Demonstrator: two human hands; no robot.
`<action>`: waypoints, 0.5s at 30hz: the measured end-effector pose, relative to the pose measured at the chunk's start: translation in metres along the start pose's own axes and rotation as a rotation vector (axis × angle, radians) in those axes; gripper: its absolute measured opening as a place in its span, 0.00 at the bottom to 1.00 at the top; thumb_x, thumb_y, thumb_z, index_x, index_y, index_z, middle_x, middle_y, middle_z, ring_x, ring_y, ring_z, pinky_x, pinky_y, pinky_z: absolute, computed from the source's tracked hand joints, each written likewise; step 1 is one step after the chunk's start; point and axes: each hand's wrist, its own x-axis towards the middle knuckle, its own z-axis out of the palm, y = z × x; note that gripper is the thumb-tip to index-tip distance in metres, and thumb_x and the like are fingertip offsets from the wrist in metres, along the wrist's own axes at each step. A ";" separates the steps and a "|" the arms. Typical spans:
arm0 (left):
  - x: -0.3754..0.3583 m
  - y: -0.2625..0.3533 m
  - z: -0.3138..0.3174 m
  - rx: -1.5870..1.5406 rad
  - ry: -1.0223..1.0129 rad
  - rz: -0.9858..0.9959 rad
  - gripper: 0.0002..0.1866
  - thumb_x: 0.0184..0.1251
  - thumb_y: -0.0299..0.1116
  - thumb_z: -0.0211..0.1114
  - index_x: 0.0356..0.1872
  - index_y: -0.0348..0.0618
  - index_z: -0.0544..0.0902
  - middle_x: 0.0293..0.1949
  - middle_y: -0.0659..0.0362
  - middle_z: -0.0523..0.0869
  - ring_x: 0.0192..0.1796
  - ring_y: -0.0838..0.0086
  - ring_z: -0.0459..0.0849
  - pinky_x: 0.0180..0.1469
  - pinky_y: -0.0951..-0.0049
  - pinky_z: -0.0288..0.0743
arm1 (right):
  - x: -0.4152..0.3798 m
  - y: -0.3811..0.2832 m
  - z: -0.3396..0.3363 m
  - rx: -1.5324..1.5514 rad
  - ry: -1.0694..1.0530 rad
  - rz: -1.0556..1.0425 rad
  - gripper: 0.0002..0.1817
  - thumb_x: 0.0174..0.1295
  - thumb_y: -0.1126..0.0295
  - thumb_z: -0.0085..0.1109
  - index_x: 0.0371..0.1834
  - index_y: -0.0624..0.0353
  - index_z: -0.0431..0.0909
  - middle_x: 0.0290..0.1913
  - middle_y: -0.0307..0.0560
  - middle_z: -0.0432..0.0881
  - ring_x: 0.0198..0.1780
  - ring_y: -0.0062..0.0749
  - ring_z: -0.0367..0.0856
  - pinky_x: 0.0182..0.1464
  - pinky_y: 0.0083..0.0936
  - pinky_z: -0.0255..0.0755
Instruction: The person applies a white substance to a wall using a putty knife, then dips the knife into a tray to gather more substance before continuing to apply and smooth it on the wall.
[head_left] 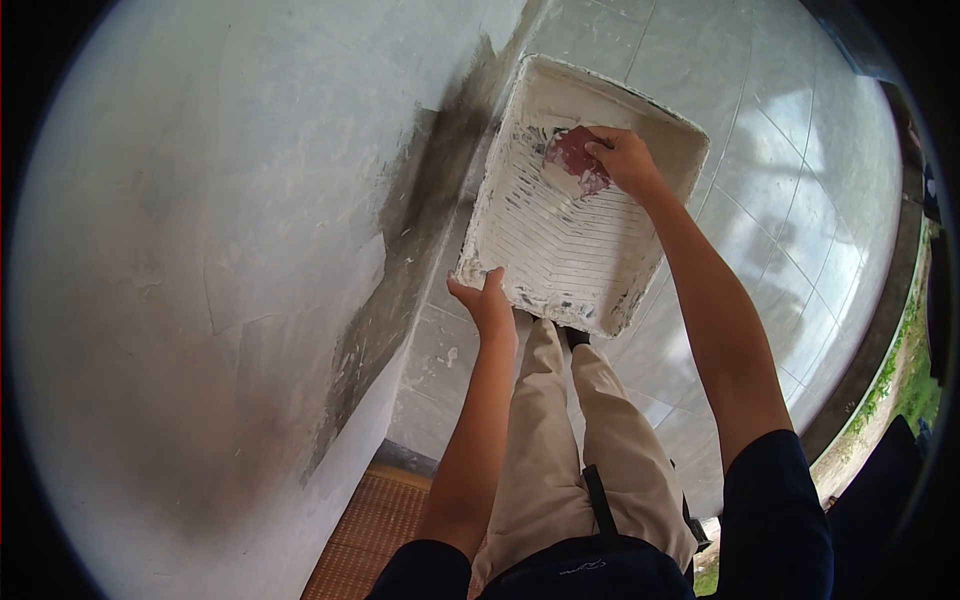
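My left hand [487,302] grips the near left corner of a paint tray [668,128], its thumb over the rim. The tray is coated with whitish paint and has a ribbed bottom with dark specks. In my right hand [622,158] is a dark red scraper [575,152], pinched at its edge. Pale paste smears the scraper's lower part, which rests against or just above the tray's ribbed slope; the exact contact cannot be made out.
A grey wall [200,200] with a rough, dark unpainted strip stands at the left. Shiny grey floor tiles [770,200] lie beyond the tray. A brown woven mat [372,525] is at the bottom left, and grass [915,385] shows past the floor's right edge.
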 end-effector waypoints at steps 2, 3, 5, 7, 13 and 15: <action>-0.003 0.004 -0.003 -0.016 -0.019 0.023 0.48 0.61 0.29 0.64 0.76 0.32 0.42 0.76 0.41 0.49 0.79 0.53 0.51 0.78 0.62 0.48 | -0.004 0.011 0.016 0.014 0.023 -0.030 0.19 0.61 0.67 0.63 0.56 0.56 0.83 0.44 0.56 0.88 0.45 0.43 0.87 0.53 0.32 0.76; -0.001 0.002 -0.006 -0.025 -0.018 0.025 0.48 0.61 0.29 0.64 0.76 0.32 0.42 0.76 0.41 0.49 0.79 0.53 0.51 0.78 0.62 0.48 | -0.009 0.013 0.021 0.028 0.038 -0.054 0.19 0.60 0.67 0.63 0.56 0.58 0.83 0.43 0.56 0.88 0.44 0.43 0.87 0.52 0.31 0.76; 0.006 -0.007 -0.014 0.139 0.019 0.092 0.45 0.63 0.30 0.63 0.75 0.30 0.45 0.76 0.40 0.50 0.79 0.52 0.50 0.78 0.60 0.48 | -0.022 0.009 0.025 0.053 0.050 -0.048 0.18 0.62 0.69 0.62 0.55 0.62 0.82 0.42 0.54 0.89 0.42 0.36 0.87 0.50 0.29 0.76; 0.005 -0.009 -0.019 0.178 0.054 0.149 0.45 0.63 0.31 0.63 0.75 0.29 0.46 0.75 0.39 0.50 0.79 0.51 0.50 0.78 0.59 0.47 | -0.033 0.005 0.030 0.386 -0.010 0.072 0.16 0.64 0.72 0.60 0.54 0.66 0.82 0.42 0.48 0.88 0.40 0.28 0.85 0.46 0.26 0.76; -0.028 0.012 -0.031 0.326 0.082 0.379 0.44 0.63 0.31 0.65 0.73 0.26 0.49 0.74 0.36 0.51 0.78 0.45 0.50 0.78 0.54 0.45 | -0.087 -0.028 0.026 0.824 -0.083 0.228 0.12 0.67 0.75 0.56 0.50 0.68 0.79 0.41 0.46 0.85 0.39 0.27 0.84 0.45 0.25 0.78; -0.040 0.019 -0.035 0.333 0.093 0.444 0.44 0.62 0.31 0.65 0.73 0.26 0.49 0.73 0.35 0.52 0.77 0.44 0.50 0.78 0.52 0.45 | -0.104 -0.044 0.024 0.911 -0.117 0.259 0.11 0.68 0.76 0.54 0.51 0.66 0.77 0.43 0.47 0.84 0.40 0.30 0.85 0.47 0.27 0.80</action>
